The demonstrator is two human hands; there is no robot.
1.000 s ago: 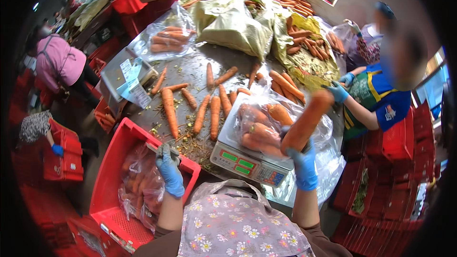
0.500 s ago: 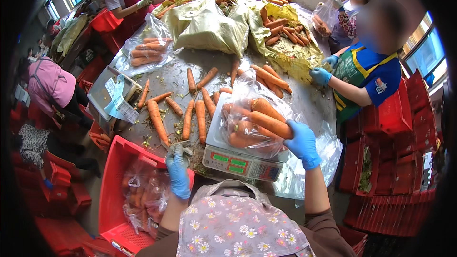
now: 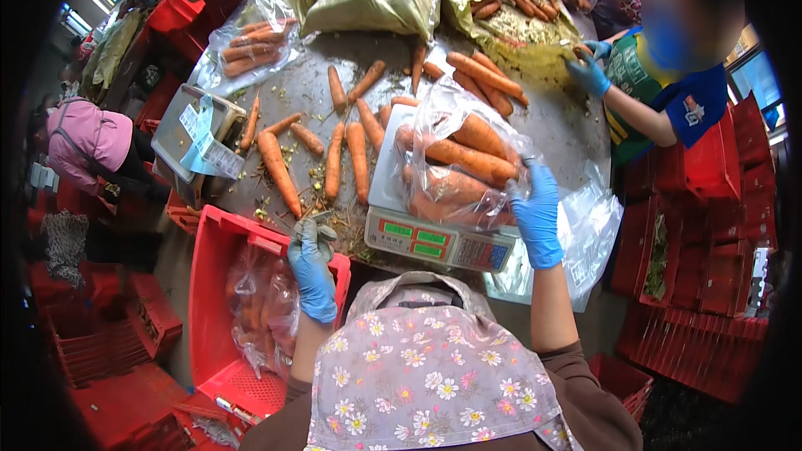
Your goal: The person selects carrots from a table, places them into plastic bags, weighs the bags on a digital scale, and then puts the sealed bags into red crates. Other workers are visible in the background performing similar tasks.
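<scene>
On a digital scale (image 3: 401, 238) lies a clear plastic bag (image 3: 434, 113) with several carrots (image 3: 472, 159) inside. My right hand (image 3: 537, 219), in a blue glove, is at the bag's right side by a carrot's blunt end, with thumb and fingers apart. My left hand (image 3: 312, 271) wears a blue glove with greyish fingers showing at the tips. It rests at the table's near edge, fingers loosely bent and nothing seen in them, close to the tip of a loose carrot (image 3: 277, 171). More loose carrots lie left of the scale and behind it.
A red crate (image 3: 205, 284) holding bagged carrots stands below my left hand. A second scale (image 3: 167, 150) and another carrot bag (image 3: 257, 46) are at left. Yellowish sacks (image 3: 368, 0) stand at the back. A co-worker's gloved hand (image 3: 589, 75) reaches from the right; plastic bags (image 3: 589, 225) lie nearer.
The carrot that my right hand gripped now lies in the bag, and that hand has loosened. My left hand stays at the table edge. The whole view has shifted downward.
</scene>
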